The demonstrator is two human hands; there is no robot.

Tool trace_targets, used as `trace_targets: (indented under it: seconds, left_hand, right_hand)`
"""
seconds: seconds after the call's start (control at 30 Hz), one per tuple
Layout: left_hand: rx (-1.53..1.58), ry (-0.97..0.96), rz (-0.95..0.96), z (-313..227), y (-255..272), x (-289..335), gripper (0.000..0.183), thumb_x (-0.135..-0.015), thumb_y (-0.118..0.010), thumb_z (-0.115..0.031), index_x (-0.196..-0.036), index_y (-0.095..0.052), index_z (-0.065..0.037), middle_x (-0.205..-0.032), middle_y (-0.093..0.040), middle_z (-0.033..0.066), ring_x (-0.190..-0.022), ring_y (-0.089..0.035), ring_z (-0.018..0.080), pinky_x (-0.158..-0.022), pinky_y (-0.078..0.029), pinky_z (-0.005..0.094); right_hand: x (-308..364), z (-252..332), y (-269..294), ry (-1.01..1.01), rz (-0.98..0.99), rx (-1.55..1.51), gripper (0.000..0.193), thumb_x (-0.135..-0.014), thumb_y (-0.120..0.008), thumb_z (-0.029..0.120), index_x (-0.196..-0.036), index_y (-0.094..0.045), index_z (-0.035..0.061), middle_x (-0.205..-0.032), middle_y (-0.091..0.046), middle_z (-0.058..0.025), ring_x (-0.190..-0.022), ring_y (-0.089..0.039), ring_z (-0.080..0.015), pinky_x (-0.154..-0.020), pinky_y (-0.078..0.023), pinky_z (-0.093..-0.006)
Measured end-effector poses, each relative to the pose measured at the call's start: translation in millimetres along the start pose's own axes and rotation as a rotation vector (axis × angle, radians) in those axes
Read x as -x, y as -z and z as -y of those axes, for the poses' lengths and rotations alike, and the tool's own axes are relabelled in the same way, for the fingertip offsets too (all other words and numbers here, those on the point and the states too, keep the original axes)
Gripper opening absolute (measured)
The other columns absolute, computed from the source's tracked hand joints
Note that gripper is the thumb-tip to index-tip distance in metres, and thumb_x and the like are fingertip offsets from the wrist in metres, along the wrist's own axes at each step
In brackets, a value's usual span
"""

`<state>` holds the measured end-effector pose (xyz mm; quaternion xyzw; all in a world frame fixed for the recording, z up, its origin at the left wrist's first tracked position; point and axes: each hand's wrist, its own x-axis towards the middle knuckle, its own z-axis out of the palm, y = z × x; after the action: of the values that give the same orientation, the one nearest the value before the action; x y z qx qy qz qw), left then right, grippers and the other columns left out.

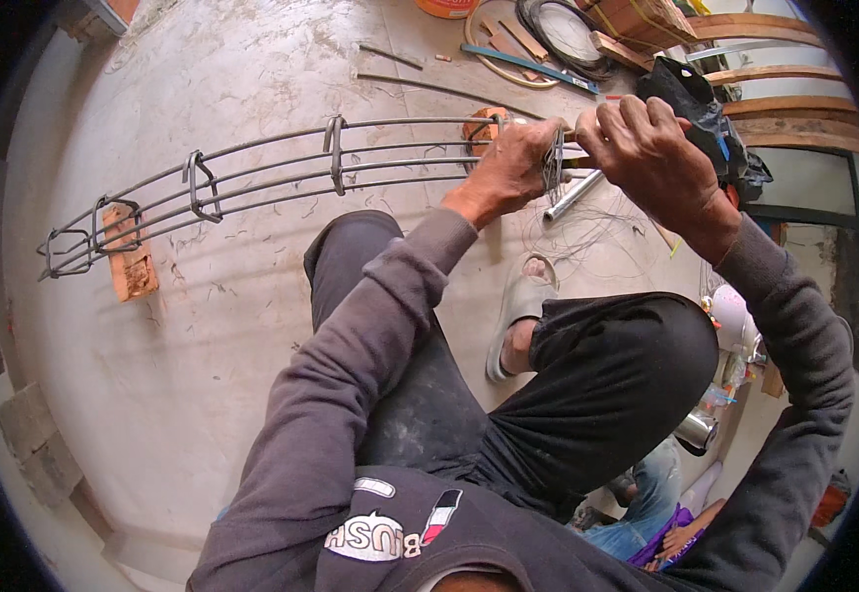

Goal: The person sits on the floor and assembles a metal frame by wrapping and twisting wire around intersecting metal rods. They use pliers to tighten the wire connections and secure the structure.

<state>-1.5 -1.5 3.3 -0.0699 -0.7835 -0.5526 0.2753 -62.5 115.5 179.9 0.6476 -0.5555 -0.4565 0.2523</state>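
Observation:
A long rebar cage of thin steel bars with bent square stirrups stretches from the far left toward my hands. My left hand is closed at its right end, gripping a bunch of thin grey wire strands. Just right of it, my right hand is curled into a fist, and whatever lies inside its fingers is hidden. The cage rests on an orange brick at the left and another brick beside my left hand.
Loose thin wire and a metal tube lie below my hands. Loose rods, a wire coil, timber and a black bag are beyond. Another person's jeans show at the lower right.

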Motion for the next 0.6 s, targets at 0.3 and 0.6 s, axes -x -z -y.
trace_targets:
  seconds: [0.3, 0.6]
  left_hand:
    - [-0.535, 0.389, 0.325, 23.2, 49.5, 39.5, 0.044, -0.071, -0.081, -0.029, -0.107, -0.065, -0.009, -0.088, -0.068, 0.0158, -0.086, -0.066, 0.0372, -0.074, -0.052, 0.0465]
    - [-0.624, 0.366, 0.250, 25.6, 35.8, 39.8, 0.024, -0.080, -0.074, -0.034, -0.096, -0.073, -0.016, -0.078, -0.069, 0.0131, -0.073, -0.069, 0.0323, -0.064, -0.054, 0.0451]
  right_hand:
    - [-10.6, -10.5, -9.8, -0.140, 0.096, -0.545, 0.017, -0.089, -0.064, 0.022, -0.088, -0.068, 0.0056, -0.073, -0.066, -0.0111, -0.073, -0.070, -0.0234, -0.063, -0.056, -0.0353]
    - [-28.7, -30.7, -9.5, -0.175, 0.483, -0.857, 0.019, -0.086, -0.070, 0.018, -0.076, -0.071, 0.0028, -0.076, -0.068, -0.0171, -0.076, -0.069, -0.0341, -0.063, -0.053, -0.0432]
